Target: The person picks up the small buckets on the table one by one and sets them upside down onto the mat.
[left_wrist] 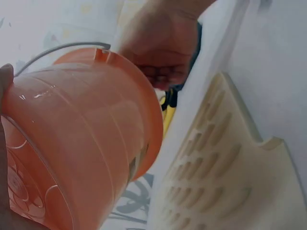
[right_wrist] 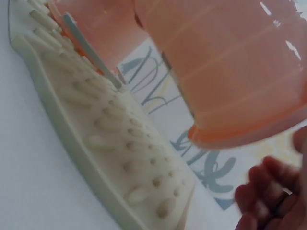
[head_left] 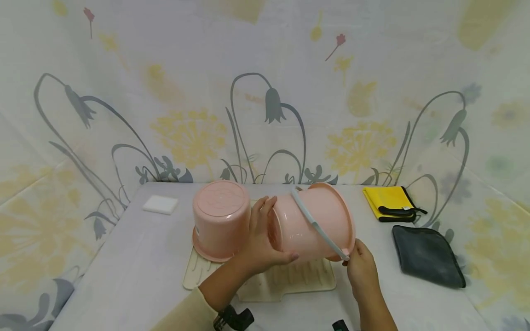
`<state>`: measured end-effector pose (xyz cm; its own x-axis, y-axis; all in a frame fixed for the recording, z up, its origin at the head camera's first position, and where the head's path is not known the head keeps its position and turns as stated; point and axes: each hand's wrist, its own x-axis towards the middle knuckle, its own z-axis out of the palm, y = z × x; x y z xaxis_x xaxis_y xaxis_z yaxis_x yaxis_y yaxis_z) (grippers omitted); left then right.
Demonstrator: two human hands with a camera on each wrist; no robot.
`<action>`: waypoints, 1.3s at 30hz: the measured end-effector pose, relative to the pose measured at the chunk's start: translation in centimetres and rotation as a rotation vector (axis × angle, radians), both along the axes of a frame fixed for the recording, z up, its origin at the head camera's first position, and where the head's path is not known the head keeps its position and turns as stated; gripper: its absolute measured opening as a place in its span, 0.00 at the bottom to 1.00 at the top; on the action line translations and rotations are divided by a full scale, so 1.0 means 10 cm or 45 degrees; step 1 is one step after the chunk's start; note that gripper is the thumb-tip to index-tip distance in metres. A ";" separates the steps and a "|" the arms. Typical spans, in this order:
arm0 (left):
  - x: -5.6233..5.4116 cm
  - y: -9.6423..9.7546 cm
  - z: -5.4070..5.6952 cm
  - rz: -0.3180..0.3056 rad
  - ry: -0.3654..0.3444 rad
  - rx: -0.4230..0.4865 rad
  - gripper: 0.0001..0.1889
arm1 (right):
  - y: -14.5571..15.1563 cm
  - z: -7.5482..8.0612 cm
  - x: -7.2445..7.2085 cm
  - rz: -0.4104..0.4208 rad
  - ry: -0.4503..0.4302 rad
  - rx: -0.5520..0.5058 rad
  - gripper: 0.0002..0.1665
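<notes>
A pink bucket (head_left: 310,225) with a grey handle (head_left: 316,223) is tipped on its side above a cream draining mat (head_left: 265,292). My left hand (head_left: 261,239) grips it by the base, fingers over the top and thumb along the lower front. At the rim, by the handle's end, my right hand (head_left: 362,264) holds on with curled fingers; the rim partly hides its grip in the left wrist view. Left of this, a second pink bucket (head_left: 221,216) stands upside down on the mat, with part of its grey handle (right_wrist: 91,50) showing in the right wrist view.
On the white table (head_left: 124,266), a white sponge (head_left: 160,204) lies at the back left. A folded yellow cloth (head_left: 391,202) with black edging and a dark pouch (head_left: 428,255) lie on the right. A flower-patterned curtain (head_left: 190,92) hangs behind.
</notes>
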<state>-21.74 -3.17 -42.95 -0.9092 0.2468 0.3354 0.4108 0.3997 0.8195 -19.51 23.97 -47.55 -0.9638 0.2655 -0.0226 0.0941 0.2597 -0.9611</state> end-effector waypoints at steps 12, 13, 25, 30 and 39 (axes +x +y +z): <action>0.01 -0.06 0.49 -0.034 0.118 -0.151 0.69 | 0.06 -0.23 0.15 0.470 -0.045 0.787 0.33; 0.01 -0.07 0.53 -0.034 0.117 -0.159 0.69 | 0.04 -0.25 0.17 0.492 -0.041 0.841 0.35; -0.18 -0.16 0.93 0.003 0.053 -0.313 0.67 | -0.03 -0.29 0.28 0.570 -0.134 1.076 0.45; -0.32 -0.19 1.01 0.021 0.026 -0.389 0.66 | -0.04 -0.31 0.27 0.567 -0.178 1.025 0.46; -0.57 -0.15 1.15 -0.009 0.058 -0.659 0.64 | -0.01 -0.32 0.27 0.545 -0.190 1.014 0.46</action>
